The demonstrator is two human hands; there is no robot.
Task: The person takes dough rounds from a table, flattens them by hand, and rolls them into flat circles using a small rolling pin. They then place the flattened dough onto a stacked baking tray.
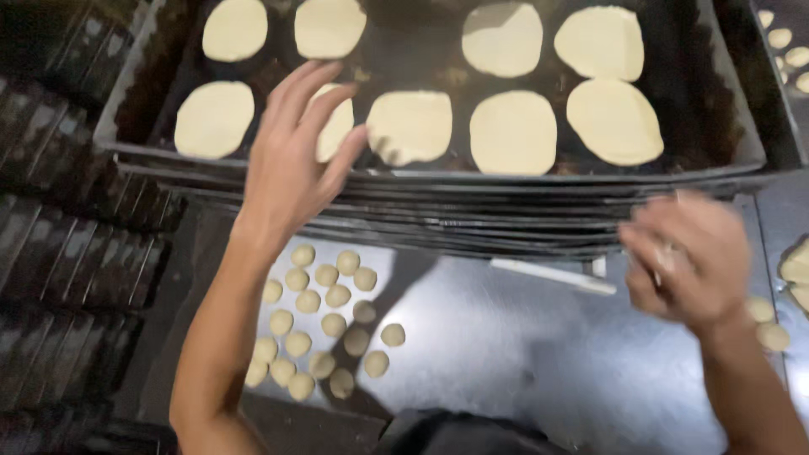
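Observation:
A dark baking tray (421,177) on top of a stack of trays holds two rows of flattened pale dough discs (512,132). My left hand (291,160) reaches over the tray's front edge with fingers spread, covering part of one disc (339,126) in the front row. My right hand (687,257) hovers blurred above the metal table, lower right, fingers curled; whether it holds anything is unclear. A cluster of small round dough balls (320,324) lies on the metal table (506,354) below my left forearm.
Stacked dark trays (76,253) fill the left side. A white scraper-like strip (552,275) lies on the table by the stack. More dough balls (768,324) and dough pieces (796,270) sit at the right edge; another tray (788,46) with small pieces is at top right.

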